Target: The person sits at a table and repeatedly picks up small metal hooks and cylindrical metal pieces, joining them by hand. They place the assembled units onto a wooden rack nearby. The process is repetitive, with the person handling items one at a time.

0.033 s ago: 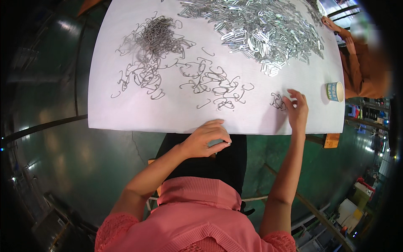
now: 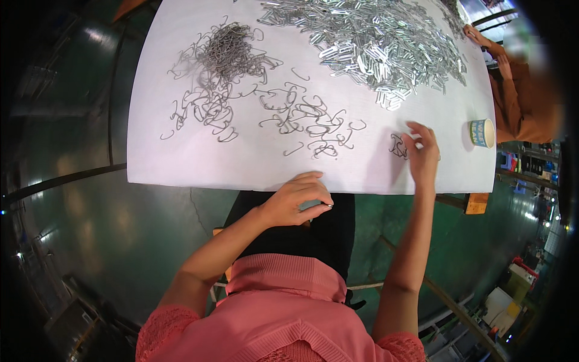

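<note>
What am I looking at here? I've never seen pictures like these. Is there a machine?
No machine: these are a person's two bare hands. The pictures look down from a wide fisheye camera on that person's head, so straight edges bend.

On the white table lie a heap of bent wire hooks, more loose hooks, a big pile of shiny metal pieces and a paper cup.

The left hand, by the near edge, seems to pinch a small shiny bit, too small to identify. The right hand looks open beside a small dark cluster.

Another person's sleeve shows at right.
</note>
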A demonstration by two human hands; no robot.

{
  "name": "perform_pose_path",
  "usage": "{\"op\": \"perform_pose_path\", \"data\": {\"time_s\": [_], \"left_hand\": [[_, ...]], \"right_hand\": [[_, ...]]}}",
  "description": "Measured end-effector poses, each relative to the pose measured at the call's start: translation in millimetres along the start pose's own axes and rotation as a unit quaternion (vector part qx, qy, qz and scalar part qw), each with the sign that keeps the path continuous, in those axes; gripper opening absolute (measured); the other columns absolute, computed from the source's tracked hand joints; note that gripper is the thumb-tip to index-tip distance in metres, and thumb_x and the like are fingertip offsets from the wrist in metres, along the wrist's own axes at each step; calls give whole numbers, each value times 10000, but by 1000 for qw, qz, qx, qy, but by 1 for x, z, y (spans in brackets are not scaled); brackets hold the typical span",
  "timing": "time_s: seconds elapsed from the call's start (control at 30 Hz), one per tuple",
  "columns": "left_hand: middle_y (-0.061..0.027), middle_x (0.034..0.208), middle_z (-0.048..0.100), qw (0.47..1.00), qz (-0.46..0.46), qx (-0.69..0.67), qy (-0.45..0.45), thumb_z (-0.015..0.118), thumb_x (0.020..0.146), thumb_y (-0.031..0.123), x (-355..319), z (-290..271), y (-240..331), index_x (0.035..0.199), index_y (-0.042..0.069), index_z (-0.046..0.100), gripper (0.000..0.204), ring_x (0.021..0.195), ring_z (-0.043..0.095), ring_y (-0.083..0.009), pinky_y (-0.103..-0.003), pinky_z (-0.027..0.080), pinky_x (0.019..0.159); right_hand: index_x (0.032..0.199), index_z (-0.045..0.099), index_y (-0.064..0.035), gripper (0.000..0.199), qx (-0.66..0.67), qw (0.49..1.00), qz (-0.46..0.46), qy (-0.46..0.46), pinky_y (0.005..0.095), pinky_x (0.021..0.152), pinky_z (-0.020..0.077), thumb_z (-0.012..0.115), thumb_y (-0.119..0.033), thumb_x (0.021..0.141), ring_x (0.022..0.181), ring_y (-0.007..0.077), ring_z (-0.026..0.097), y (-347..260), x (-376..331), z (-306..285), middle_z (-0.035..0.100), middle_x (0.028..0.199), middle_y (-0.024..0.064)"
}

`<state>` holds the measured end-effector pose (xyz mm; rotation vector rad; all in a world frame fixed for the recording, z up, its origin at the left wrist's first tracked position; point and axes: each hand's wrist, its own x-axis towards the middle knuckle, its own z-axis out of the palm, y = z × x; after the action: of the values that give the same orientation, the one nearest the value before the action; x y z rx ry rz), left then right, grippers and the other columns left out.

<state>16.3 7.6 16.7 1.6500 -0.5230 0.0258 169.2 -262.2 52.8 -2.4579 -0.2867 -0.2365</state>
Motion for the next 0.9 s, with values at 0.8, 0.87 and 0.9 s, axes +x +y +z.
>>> {"op": "perform_pose_path", "data": {"time_s": [0.8, 0.87, 0.9], "left_hand": [[-29, 864, 658, 1000, 2, 5, 25, 710, 795, 62, -6, 11, -3, 893, 82, 639, 122, 866, 610, -226, -441, 414, 995], [-32, 867, 659, 999, -15, 11, 30, 708, 799, 63, -5, 12, 3, 898, 78, 647, 117, 867, 610, -224, -411, 441, 938], [-33, 868, 660, 999, -24, 14, 30, 707, 801, 63, -6, 13, 7, 901, 76, 651, 115, 868, 610, -223, -396, 454, 909]], "right_hand": [[863, 634, -113, 23, -13, 927, -268, -261, 340, 666, 509, 626, -107, 843, 833, 208, 632, -136, 66, 120, 622, 929, 53], [896, 621, -84, 34, 79, 945, -136, -288, 295, 629, 483, 630, -90, 864, 736, 143, 599, -128, 61, 111, 631, 864, 43], [912, 614, -70, 44, 126, 944, -67, -297, 273, 610, 470, 633, -82, 875, 688, 110, 583, -122, 57, 106, 636, 831, 38]]}}
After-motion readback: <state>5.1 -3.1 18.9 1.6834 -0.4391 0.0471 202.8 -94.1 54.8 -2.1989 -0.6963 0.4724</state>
